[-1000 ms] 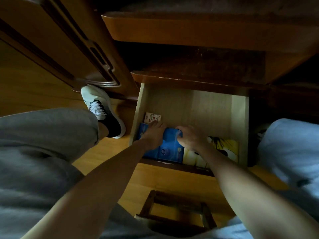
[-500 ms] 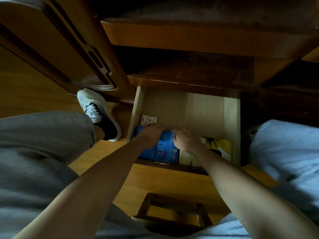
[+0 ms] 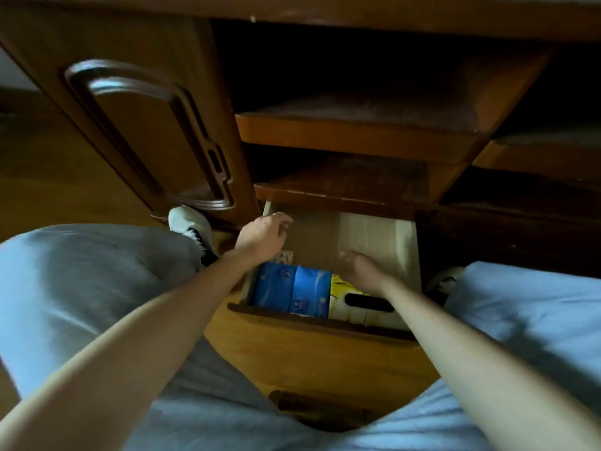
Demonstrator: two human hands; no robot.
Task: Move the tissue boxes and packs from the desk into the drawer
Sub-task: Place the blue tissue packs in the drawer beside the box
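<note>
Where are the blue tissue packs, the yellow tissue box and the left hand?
blue tissue packs (image 3: 294, 289), head view, top face of the wrapper.
yellow tissue box (image 3: 351, 299), head view, top beside its dark slot.
left hand (image 3: 265, 231), head view, back of hand.

Lying packed along the near edge of the drawer (image 3: 406, 255): blue tissue packs (image 3: 292, 292) and a yellow tissue box (image 3: 349, 299). Staying open behind them, mid-frame: bare drawer floor. Overhanging the far end: a dark shelf (image 3: 341, 193). Crowding lower left and right: knees.

Grey trousers (image 3: 97, 288) (bare arms), white sneaker (image 3: 190, 222).
</note>
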